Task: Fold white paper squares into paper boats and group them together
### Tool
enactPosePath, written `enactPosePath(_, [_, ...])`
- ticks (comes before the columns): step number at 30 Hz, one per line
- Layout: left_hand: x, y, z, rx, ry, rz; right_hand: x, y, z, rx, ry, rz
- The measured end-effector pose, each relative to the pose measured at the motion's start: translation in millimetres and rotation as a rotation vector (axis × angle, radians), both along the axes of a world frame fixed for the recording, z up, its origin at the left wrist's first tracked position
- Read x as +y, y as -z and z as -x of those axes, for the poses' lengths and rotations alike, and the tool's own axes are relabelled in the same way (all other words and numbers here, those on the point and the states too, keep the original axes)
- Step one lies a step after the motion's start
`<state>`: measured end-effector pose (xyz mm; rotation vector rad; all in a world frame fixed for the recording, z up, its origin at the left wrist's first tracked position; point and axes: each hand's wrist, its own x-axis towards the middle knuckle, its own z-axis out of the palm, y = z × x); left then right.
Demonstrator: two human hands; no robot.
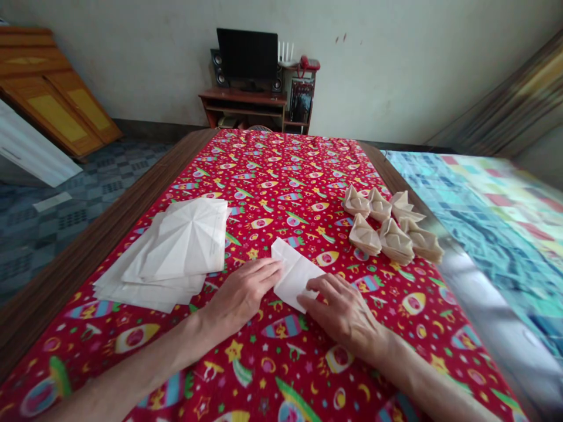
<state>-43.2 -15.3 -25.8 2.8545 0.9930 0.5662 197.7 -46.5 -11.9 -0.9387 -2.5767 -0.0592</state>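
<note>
A white sheet of paper (295,276), folded into a small angular piece, lies on the red patterned cloth between my hands. My left hand (253,285) has its fingers together over the paper's left edge, pressing it. At the paper's right corner, the bent fingers and thumb of my right hand (336,308) grip the edge. Left of my hands is a stack of creased white paper sheets (185,240), the top one marked with folds radiating from a point. Several folded beige paper pieces (380,225), pointed and nested in stacks, stand in two rows to the right.
The cloth (281,176) covers a long table with a dark wooden edge (145,187). A bed with a colourful cover (475,223) adjoins on the right. Beyond the table stand a monitor (247,55) on a desk and a red telephone (309,63). A wooden cabinet (57,94) is at the left.
</note>
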Motion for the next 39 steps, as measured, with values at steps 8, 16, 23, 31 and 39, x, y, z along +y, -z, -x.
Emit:
enactPosePath(8, [-24.3, 4.7, 9.6, 0.007, -0.014, -0.001, 13.0, 5.9, -1.5, 0.249, -0.043, 0.297])
enactPosePath(16, [-25.1, 3.3, 7.4, -0.03, -0.023, 0.031, 20.2, 6.1, 15.6, 0.323, 0.273, 0.391])
enactPosePath(23, [-24.9, 1.6, 6.5, -0.044, -0.021, 0.048, 27.1, 11.4, 21.3, 0.272, 0.395, 0.344])
enactPosePath(31, [-27.3, -0.4, 6.1, -0.048, -0.032, 0.077, 29.6, 8.8, 25.3, 0.195, 0.447, 0.308])
enactPosePath(39, [-29.8, 1.4, 4.4, -0.009, -0.038, 0.06, 29.3, 9.4, 25.2, 0.152, 0.447, 0.258])
